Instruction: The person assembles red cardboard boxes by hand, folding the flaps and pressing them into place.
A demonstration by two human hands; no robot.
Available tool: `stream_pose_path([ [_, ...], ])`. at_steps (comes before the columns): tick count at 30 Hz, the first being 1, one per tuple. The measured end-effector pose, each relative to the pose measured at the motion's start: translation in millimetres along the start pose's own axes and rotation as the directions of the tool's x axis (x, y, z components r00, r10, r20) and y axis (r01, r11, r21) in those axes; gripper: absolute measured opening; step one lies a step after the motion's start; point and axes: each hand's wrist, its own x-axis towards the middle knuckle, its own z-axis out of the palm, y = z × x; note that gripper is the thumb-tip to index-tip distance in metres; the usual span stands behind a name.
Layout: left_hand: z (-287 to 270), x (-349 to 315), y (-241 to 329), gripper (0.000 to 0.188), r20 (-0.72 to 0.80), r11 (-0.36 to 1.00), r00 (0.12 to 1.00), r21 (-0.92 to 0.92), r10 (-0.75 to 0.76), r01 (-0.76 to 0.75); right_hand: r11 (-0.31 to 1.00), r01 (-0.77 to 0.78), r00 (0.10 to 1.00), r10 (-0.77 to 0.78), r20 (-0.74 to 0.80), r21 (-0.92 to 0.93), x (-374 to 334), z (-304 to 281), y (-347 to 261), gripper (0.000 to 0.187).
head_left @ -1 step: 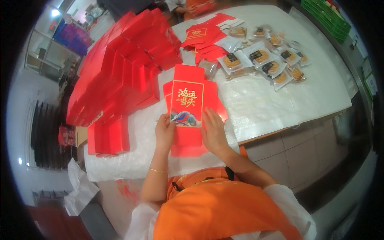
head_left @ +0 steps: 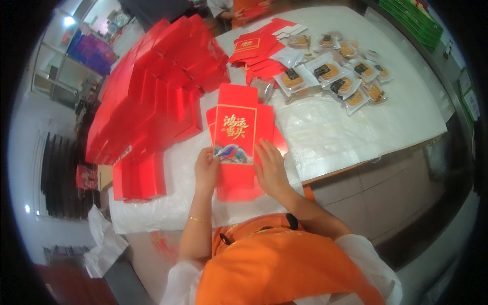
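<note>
Touching 1 red carton (head_left: 234,108): 2 hands (head_left: 206,170); perhaps 12 pastries (head_left: 326,71).

I see a bright orange apron (head_left: 279,269) with loose creases, just off the near edge of the desk (head_left: 173,221). Two small black fittings (head_left: 291,220) sit toward its top; I can't tell their kind. Loose white sleeves (head_left: 368,260) leave the forearms bare. I make out a thin gold-coloured bracelet (head_left: 199,219) below the bare left hand (head_left: 207,171).
</note>
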Motion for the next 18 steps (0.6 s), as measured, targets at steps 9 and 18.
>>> stream_pose_path([
  [9,-47.6,-19.2,35.8,0.027,0.366,0.935,0.915,-0.235,-0.168,0.266,0.820,-0.012,0.994,0.070,-0.080,0.573,47.1,-77.8,11.1,0.049],
  [18,-49.1,6.7,2.7,0.025,0.618,0.955,0.756,-0.027,-0.217,0.296,0.884,0.237,0.916,-0.342,0.212,0.402,70.4,-86.7,-42.8,0.075],
])
